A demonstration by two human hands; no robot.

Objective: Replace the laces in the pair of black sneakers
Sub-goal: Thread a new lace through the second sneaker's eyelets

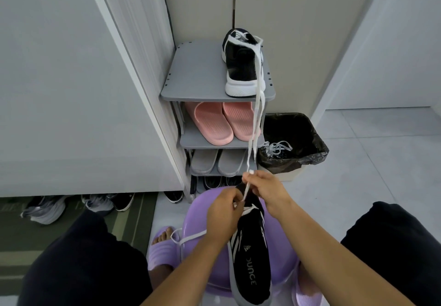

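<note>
Purple stool [284, 253] under black sneaker [250, 258]; left hand [223, 212], right hand [265, 191] pinch white lace [246, 190].

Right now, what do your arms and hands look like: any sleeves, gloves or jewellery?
Left hand and right hand are bare: no gloves, rings or watch that I can see. Left forearm and right forearm show no sleeve anywhere in frame, and no markings.
</note>
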